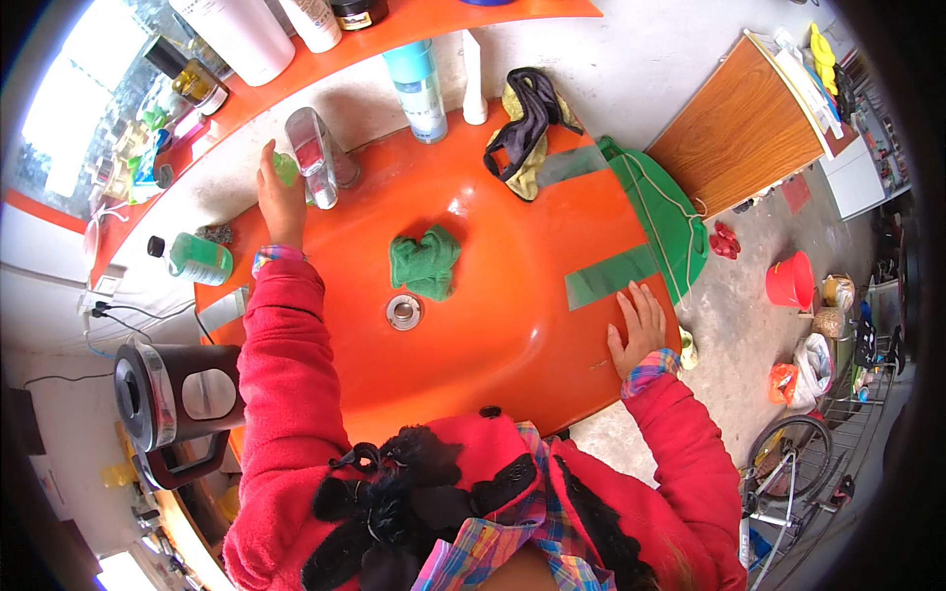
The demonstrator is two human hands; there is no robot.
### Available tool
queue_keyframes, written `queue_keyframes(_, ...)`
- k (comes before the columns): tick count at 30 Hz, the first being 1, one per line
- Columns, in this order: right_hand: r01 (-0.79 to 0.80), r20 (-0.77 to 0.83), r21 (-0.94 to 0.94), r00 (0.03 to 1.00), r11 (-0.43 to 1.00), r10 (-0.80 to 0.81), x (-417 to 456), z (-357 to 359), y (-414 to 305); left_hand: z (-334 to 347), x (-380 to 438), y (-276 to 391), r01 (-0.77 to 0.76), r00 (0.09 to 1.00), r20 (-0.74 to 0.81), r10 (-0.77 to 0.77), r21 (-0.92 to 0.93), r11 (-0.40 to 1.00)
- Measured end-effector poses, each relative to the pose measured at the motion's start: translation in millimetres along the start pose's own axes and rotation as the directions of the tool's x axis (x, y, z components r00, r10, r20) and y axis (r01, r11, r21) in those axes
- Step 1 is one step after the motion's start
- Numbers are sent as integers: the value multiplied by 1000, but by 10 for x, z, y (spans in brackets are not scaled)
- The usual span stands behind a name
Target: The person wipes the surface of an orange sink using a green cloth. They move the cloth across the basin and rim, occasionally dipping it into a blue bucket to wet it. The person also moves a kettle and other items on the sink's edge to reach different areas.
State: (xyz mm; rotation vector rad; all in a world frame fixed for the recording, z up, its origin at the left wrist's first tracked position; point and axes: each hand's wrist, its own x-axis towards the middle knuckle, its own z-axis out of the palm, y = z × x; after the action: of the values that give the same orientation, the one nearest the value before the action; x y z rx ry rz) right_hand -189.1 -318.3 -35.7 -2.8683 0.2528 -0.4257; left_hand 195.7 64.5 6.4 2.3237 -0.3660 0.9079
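Note:
My left hand (283, 203) is at the back left of an orange washbasin (488, 347), close beside the chrome faucet (314, 151). Between its thumb and fingers is a light green translucent object (285, 168), perhaps soap; the hand partly hides it. A bunched green cloth (425, 262) lies in the bowl, just behind the metal drain (404, 312). My right hand (637, 325) rests palm down on the basin's right rim, fingers a little apart and nothing in them. Its fingertips reach the edge of a green strip (612, 277) on the rim.
A bottle of green liquid (199, 258) stands left, near a black electric kettle (177, 406) and cords. Behind the bowl are a blue-capped bottle (420, 92), a white tube (474, 89) and a dark-and-yellow cloth (528, 133). An orange shelf (414, 22) overhangs the back.

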Motion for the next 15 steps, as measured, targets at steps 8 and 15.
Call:
queue_keyframes(8,22,-11,5,1000,1000,-22,-1,-16,0,165,118,-124,12,1000,-2,-12,-4,1000)
queue_keyframes(15,10,3,7,1000,1000,-10,-19,-17,-3,-285,-180,189,146,942,-256,-217,-270,952)
